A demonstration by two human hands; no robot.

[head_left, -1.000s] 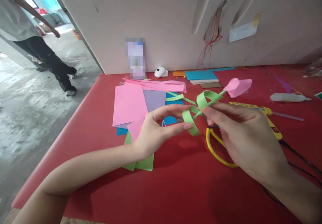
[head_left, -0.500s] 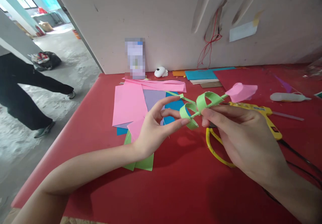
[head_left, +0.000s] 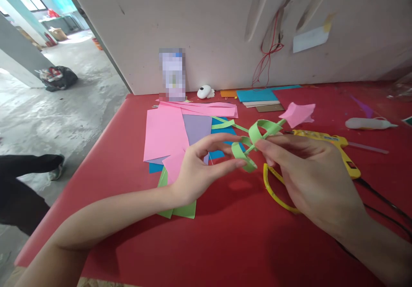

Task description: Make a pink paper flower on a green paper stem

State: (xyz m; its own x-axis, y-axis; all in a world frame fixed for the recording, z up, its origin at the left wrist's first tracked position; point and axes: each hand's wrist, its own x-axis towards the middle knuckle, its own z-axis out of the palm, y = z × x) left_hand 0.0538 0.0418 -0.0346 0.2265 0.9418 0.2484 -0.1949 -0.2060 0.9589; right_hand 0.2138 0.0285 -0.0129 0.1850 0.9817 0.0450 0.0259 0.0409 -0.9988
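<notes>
A paper flower with a pink head (head_left: 298, 114), a thin green stem and curled green paper leaves (head_left: 265, 130) is held above the table. My right hand (head_left: 310, 166) pinches its stem between thumb and fingers, just below the upper leaf loop. On the left, the thumb and index finger of my left hand (head_left: 199, 166) are at the top and bottom of the lower leaf loop (head_left: 243, 154), holding it lightly. The flower head points up and to the right. Scissors with yellow handles (head_left: 273, 188) lie partly hidden under my right hand.
Pink sheets (head_left: 165, 132), purple, blue and green paper lie left on the red table (head_left: 225, 244). A yellow glue gun (head_left: 347, 154) and a white bottle (head_left: 370, 123) lie right. A phone (head_left: 174, 76) leans on the wall. A person's legs (head_left: 25, 184) show left.
The flower has shifted slightly left and its head has turned. My left index finger has moved down onto the lower leaf loop. The person at left has moved nearer.
</notes>
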